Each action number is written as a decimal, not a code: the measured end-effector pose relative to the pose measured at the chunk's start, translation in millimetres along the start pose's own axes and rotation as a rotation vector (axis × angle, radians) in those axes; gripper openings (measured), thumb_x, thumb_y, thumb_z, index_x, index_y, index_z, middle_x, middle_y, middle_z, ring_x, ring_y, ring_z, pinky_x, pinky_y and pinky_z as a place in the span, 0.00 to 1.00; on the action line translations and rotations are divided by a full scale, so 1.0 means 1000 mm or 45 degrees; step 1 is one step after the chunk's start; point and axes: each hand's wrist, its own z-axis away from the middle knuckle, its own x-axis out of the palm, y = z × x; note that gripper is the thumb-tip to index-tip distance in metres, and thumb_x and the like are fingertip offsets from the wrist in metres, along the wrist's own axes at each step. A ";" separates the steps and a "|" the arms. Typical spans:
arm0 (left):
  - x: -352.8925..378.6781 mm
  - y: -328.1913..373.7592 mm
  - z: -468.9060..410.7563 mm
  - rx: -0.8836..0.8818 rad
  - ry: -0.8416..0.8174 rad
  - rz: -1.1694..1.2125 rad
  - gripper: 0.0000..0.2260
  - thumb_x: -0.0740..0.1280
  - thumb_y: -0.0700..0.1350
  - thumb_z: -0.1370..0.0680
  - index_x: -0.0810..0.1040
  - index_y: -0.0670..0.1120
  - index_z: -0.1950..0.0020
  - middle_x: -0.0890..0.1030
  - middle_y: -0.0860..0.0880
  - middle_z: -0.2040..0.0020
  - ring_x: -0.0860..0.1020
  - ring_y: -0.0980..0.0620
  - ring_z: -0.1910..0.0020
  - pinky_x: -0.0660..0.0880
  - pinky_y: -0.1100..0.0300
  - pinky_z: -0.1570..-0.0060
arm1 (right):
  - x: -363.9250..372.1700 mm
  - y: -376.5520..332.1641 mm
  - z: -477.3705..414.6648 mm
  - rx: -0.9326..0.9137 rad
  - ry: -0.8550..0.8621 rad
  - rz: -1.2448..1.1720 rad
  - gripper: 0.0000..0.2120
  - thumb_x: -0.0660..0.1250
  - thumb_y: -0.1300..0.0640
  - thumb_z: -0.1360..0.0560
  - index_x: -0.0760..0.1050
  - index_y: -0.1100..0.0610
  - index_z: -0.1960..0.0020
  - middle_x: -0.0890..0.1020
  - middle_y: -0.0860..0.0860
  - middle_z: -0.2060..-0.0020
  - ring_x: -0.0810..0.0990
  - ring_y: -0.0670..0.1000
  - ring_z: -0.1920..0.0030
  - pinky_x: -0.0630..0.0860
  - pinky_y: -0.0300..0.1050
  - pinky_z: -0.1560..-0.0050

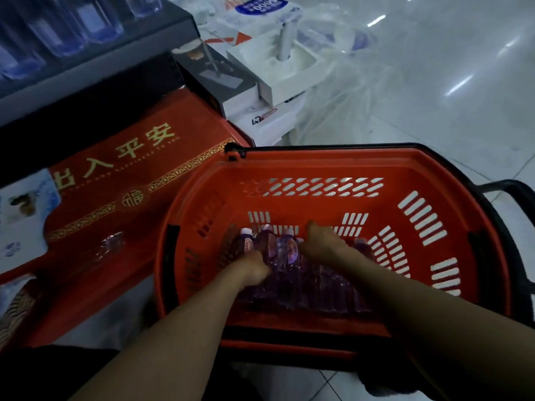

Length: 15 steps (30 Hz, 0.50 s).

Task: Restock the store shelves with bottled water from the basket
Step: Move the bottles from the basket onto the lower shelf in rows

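Observation:
A red plastic basket [318, 169] with a black rim stands on the floor in front of me. Several small water bottles [269, 244] with purple labels lie side by side on its bottom. My left hand [252, 270] is down in the basket with its fingers curled around the body of a bottle on the left. My right hand [324, 241] rests on top of the bottles in the middle, fingers bent over them; whether it grips one I cannot make out. Bottled water [58, 33] stands on the grey store shelf [95, 68] at the upper left.
A red doormat [121, 180] with gold characters lies left of the basket, one loose bottle [111, 246] resting on it. Boxed goods [220, 82] and a white box [278, 70] with clear plastic wrap sit behind. Shiny tiled floor [448, 96] stretches to the right.

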 end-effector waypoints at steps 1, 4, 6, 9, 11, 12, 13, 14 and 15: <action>0.003 0.002 0.000 -0.030 0.001 0.054 0.27 0.64 0.52 0.26 0.67 0.54 0.27 0.73 0.43 0.29 0.77 0.43 0.39 0.74 0.52 0.37 | 0.007 0.000 -0.004 -0.002 -0.038 -0.006 0.19 0.60 0.54 0.19 0.70 0.63 0.33 0.78 0.62 0.40 0.78 0.61 0.40 0.76 0.54 0.38; -0.003 0.024 0.023 -0.073 0.128 0.188 0.33 0.65 0.46 0.22 0.54 0.56 0.21 0.55 0.47 0.20 0.67 0.40 0.28 0.69 0.52 0.32 | 0.032 0.004 -0.017 -0.087 -0.161 -0.005 0.23 0.54 0.50 0.18 0.67 0.62 0.30 0.76 0.63 0.35 0.77 0.63 0.38 0.73 0.57 0.36; -0.002 0.023 0.013 -0.182 0.188 0.261 0.35 0.66 0.44 0.22 0.51 0.52 0.20 0.55 0.44 0.20 0.65 0.41 0.27 0.68 0.55 0.33 | 0.045 0.012 -0.024 -0.140 -0.276 0.025 0.24 0.54 0.47 0.18 0.66 0.59 0.27 0.74 0.62 0.32 0.76 0.61 0.36 0.73 0.54 0.35; 0.001 0.028 0.005 -0.184 0.278 0.262 0.34 0.66 0.42 0.23 0.54 0.50 0.20 0.57 0.43 0.21 0.61 0.42 0.24 0.64 0.56 0.28 | 0.048 0.019 -0.024 -0.123 -0.354 -0.104 0.20 0.62 0.50 0.20 0.73 0.57 0.31 0.75 0.58 0.32 0.75 0.57 0.35 0.71 0.46 0.35; -0.001 0.030 -0.001 -0.132 0.317 0.204 0.35 0.66 0.42 0.24 0.55 0.53 0.20 0.52 0.44 0.19 0.55 0.43 0.22 0.58 0.55 0.25 | 0.055 0.025 -0.030 -0.049 -0.364 -0.240 0.19 0.65 0.52 0.21 0.74 0.57 0.32 0.76 0.55 0.34 0.75 0.55 0.36 0.71 0.42 0.37; -0.003 0.030 -0.003 -0.107 0.311 0.175 0.35 0.66 0.42 0.24 0.55 0.54 0.20 0.49 0.45 0.19 0.51 0.43 0.21 0.55 0.55 0.24 | 0.058 0.026 -0.031 -0.023 -0.364 -0.278 0.19 0.66 0.52 0.21 0.74 0.57 0.33 0.77 0.54 0.36 0.76 0.54 0.38 0.71 0.40 0.40; -0.004 0.028 -0.007 -0.080 0.306 0.126 0.35 0.66 0.42 0.24 0.54 0.54 0.20 0.46 0.46 0.19 0.48 0.44 0.21 0.52 0.56 0.23 | 0.060 0.025 -0.032 0.006 -0.346 -0.320 0.19 0.68 0.52 0.23 0.75 0.57 0.34 0.78 0.54 0.38 0.78 0.54 0.40 0.73 0.39 0.42; -0.004 0.027 -0.010 -0.061 0.296 0.083 0.36 0.66 0.43 0.24 0.53 0.53 0.20 0.44 0.46 0.19 0.47 0.44 0.20 0.51 0.55 0.23 | 0.063 0.024 -0.034 0.042 -0.307 -0.383 0.20 0.70 0.51 0.26 0.76 0.56 0.35 0.80 0.52 0.41 0.79 0.52 0.44 0.75 0.40 0.44; -0.004 0.026 -0.011 -0.052 0.275 0.039 0.35 0.66 0.44 0.23 0.53 0.52 0.20 0.46 0.46 0.19 0.47 0.45 0.21 0.50 0.54 0.23 | 0.067 0.023 -0.037 0.060 -0.271 -0.431 0.22 0.72 0.49 0.29 0.77 0.54 0.37 0.81 0.52 0.41 0.80 0.51 0.45 0.78 0.43 0.43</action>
